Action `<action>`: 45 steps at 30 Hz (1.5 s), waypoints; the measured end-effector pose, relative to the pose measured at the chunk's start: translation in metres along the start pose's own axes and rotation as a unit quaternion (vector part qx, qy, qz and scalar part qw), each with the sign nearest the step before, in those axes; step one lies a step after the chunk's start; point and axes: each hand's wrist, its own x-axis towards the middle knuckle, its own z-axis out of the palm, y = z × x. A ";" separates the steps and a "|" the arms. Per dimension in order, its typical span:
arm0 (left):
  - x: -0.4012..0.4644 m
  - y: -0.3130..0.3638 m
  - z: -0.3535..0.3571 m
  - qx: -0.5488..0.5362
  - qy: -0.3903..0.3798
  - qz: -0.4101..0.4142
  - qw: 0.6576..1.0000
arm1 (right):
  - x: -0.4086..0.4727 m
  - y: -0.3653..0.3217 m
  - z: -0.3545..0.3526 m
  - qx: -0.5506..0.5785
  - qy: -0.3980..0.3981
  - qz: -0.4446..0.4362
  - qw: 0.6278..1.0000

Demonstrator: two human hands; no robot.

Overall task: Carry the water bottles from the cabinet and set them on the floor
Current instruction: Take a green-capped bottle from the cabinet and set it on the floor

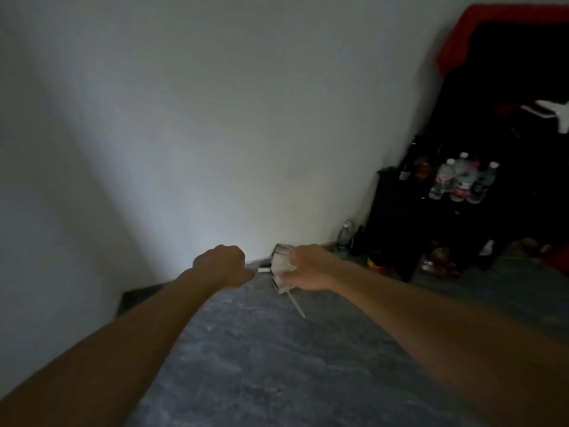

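Observation:
Several clear water bottles (462, 180) with white caps stand on a black cabinet (397, 217) at the right. One more clear bottle (344, 238) stands on the floor against the wall. Both arms reach forward, low over the grey floor (277, 365). My right hand (311, 268) is closed on a pale, blurred object (280, 261) near the wall's foot, with a thin strip hanging from it. My left hand (223, 263) is a closed fist just left of it. A small white end piece (263, 268) shows beside its knuckles; I cannot tell whether that hand grips it.
Dark glass bottles (409, 163) stand at the cabinet's left end. A dark bottle (358, 241) and a red-and-yellow can (377, 261) sit on the floor by the cabinet. A red cloth (480, 29) hangs over dark furniture above. A white wall (184, 134) fills the left.

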 end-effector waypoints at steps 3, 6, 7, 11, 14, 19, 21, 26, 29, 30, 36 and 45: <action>0.027 0.051 -0.003 0.002 0.006 0.033 0.999 | -0.010 0.046 -0.016 0.005 0.016 0.038 0.999; 0.051 0.107 -0.001 0.010 0.014 0.076 0.997 | -0.021 0.097 -0.035 0.017 0.032 0.067 0.997; 0.058 0.126 0.001 0.012 0.014 0.086 0.996 | -0.026 0.114 -0.041 0.019 0.037 0.075 0.996; 0.082 0.200 0.010 0.022 0.005 0.121 0.992 | -0.042 0.181 -0.060 0.016 0.042 0.100 0.994; 0.097 0.252 0.014 0.015 -0.002 0.142 0.990 | -0.057 0.228 -0.074 0.011 0.042 0.123 0.992; 0.120 0.331 0.022 0.015 -0.030 0.186 0.982 | -0.081 0.300 -0.095 0.037 0.044 0.170 0.984; 0.132 0.360 0.023 0.021 -0.034 0.206 0.978 | -0.088 0.328 -0.102 0.046 0.046 0.187 0.980; 0.176 0.424 0.020 0.007 -0.042 0.248 0.968 | -0.089 0.396 -0.125 0.064 0.053 0.231 0.969; 0.211 0.460 0.019 0.017 -0.045 0.266 0.963 | -0.081 0.436 -0.140 0.060 0.057 0.258 0.963; 0.225 0.472 0.018 0.025 -0.043 0.271 0.961 | -0.078 0.450 -0.145 0.059 0.061 0.266 0.960; 0.302 0.541 0.008 0.062 -0.050 0.317 0.945 | -0.057 0.519 -0.187 0.067 0.065 0.308 0.947; 0.387 0.620 0.012 0.074 -0.056 0.341 0.936 | -0.029 0.606 -0.227 0.062 0.074 0.317 0.943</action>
